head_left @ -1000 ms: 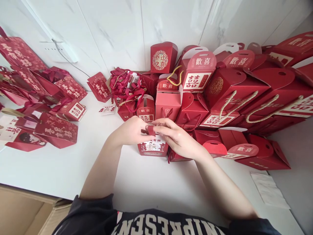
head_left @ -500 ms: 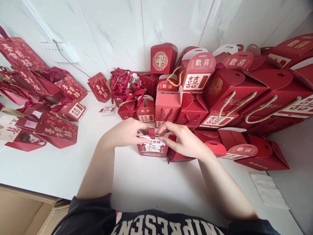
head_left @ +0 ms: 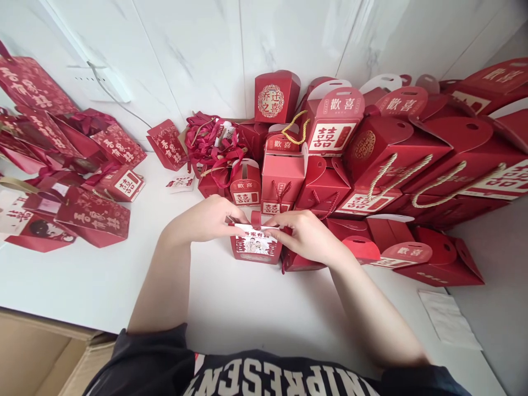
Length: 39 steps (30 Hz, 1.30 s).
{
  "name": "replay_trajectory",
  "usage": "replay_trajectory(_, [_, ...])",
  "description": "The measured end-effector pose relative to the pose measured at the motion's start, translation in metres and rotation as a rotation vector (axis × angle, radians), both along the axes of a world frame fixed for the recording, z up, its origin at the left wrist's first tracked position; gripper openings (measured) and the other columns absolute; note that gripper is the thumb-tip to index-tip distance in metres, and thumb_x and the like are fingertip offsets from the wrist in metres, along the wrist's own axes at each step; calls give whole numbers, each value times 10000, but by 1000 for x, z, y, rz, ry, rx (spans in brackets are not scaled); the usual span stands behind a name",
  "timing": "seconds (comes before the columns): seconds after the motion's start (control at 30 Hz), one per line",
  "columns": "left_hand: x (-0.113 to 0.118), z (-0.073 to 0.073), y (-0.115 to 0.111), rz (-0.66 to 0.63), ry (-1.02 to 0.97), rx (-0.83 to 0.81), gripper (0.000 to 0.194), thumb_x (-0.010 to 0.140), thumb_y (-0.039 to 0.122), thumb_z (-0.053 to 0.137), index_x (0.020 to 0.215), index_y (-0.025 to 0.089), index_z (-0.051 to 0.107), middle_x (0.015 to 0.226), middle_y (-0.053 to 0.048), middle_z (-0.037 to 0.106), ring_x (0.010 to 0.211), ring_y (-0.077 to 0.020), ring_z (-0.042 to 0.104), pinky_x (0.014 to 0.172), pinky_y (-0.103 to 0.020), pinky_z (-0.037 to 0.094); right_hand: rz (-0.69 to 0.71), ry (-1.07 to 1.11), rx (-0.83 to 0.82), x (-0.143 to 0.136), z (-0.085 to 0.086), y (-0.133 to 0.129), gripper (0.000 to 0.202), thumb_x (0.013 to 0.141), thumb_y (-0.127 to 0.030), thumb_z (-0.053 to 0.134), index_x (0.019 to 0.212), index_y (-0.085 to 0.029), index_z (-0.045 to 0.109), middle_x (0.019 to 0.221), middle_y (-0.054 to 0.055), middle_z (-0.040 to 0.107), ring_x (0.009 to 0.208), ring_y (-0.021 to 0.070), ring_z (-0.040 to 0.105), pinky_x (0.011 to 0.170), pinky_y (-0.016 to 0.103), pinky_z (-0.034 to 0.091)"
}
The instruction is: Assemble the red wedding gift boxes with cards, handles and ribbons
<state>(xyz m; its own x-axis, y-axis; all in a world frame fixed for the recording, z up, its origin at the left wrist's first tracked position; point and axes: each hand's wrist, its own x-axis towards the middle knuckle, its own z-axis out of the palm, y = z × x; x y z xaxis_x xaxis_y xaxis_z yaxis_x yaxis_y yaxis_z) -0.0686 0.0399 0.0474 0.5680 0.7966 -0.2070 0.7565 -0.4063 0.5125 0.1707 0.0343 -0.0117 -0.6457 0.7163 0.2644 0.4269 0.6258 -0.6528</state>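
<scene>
A small red and white gift box [head_left: 256, 247] with a printed couple and Chinese characters stands upright on the white table in front of me. A short red ribbon loop [head_left: 256, 220] rises from its top. My left hand [head_left: 210, 217] pinches the box's upper left edge between thumb and fingers. At the upper right edge, my right hand [head_left: 304, 235] does the same, thumb on the front and fingers behind. The box's back is hidden. Just to its right, partly under my right hand, lies a darker red box [head_left: 303, 263].
Red gift boxes [head_left: 396, 148] with rope handles are stacked against the wall on the right. A heap of red ribbons [head_left: 214, 140] sits behind my hands. More red boxes [head_left: 97, 214] crowd the left. An open cardboard carton [head_left: 37, 352] stands at the lower left; white paper [head_left: 449, 319] lies at right.
Both hands have closed in on the top edges of the gift box. Its printed front shows more, and its top edge looks straighter. The box stays in place.
</scene>
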Motion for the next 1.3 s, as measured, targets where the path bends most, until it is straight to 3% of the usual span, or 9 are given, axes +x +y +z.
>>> replay_trajectory(0.4, [4,-4,-2,32,-20,79,185,832,312,616,884,175,730,794,-3,714,660,-131,599,573,-214,400,-63,98,-19,-3,-1,-1,189,965,-276,541,944,-208,716,905,30,753,801,191,688,733,295,489])
replay_trajectory(0.53, [6,-4,-4,176,-231,60,220,840,364,639,909,173,723,865,-24,728,750,-157,651,622,-225,458,-210,400,-221,-5,-3,2,200,909,-371,633,958,-208,739,931,39,762,833,200,704,705,289,529])
replay_trajectory(0.67, [8,-2,-6,259,-500,-117,236,844,381,665,933,168,714,894,-40,741,813,-177,692,677,-236,518,-172,651,-475,-5,-3,3,215,830,-401,728,940,-219,759,913,28,774,826,184,715,724,288,561])
replay_trajectory(0.77, [9,-2,-6,250,-561,-203,233,841,371,679,935,162,716,901,-49,747,809,-179,701,694,-248,539,-171,684,-539,-4,-1,3,222,809,-391,751,955,-224,763,917,29,778,817,177,718,746,305,572])
replay_trajectory(1.1, [11,-2,-5,234,-511,-174,262,851,385,659,954,147,697,919,-56,734,818,-179,689,684,-246,533,-206,645,-466,-3,0,2,245,814,-398,739,973,-212,760,927,44,776,844,197,724,755,335,591])
replay_trajectory(1.3, [15,-3,-7,223,-352,-20,237,861,376,622,907,152,685,898,-35,718,821,-173,657,670,-238,486,-230,460,-229,-7,-2,-2,205,891,-371,651,992,-208,725,982,39,760,874,199,711,743,299,558])
